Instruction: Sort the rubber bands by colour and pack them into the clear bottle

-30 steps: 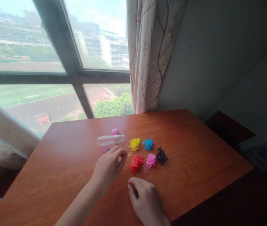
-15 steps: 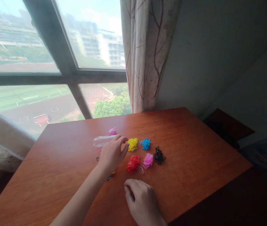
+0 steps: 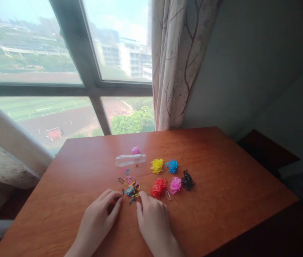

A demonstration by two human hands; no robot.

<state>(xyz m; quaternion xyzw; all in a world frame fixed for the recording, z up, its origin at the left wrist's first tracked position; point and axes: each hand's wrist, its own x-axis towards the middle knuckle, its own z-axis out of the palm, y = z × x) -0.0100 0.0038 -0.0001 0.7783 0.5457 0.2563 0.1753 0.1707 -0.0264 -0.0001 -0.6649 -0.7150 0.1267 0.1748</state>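
Both my hands rest on the wooden table (image 3: 221,185) near its front edge. My left hand (image 3: 99,217) lies with fingers slightly curled and apart, fingertips close to a small mixed heap of coloured rubber bands (image 3: 130,186). My right hand (image 3: 151,221) lies palm down, its index finger stretched toward the same heap. Neither hand visibly holds anything. Sorted piles lie to the right: yellow (image 3: 157,165), blue (image 3: 171,166), red (image 3: 159,187), pink (image 3: 175,184) and black (image 3: 187,180). A clear plastic bottle (image 3: 130,160) lies on its side behind the heap, with a pink cap (image 3: 135,150) beyond it.
A large window (image 3: 60,71) and a patterned curtain (image 3: 178,64) stand behind the table. A dark low piece of furniture (image 3: 269,150) sits off the table's right edge. A single loose band (image 3: 168,195) lies below the pink pile.
My left hand has drawn back from the bottle to the front of the table, uncovering the mixed heap. My right hand has shifted slightly toward the heap. The camera view has shifted a little.
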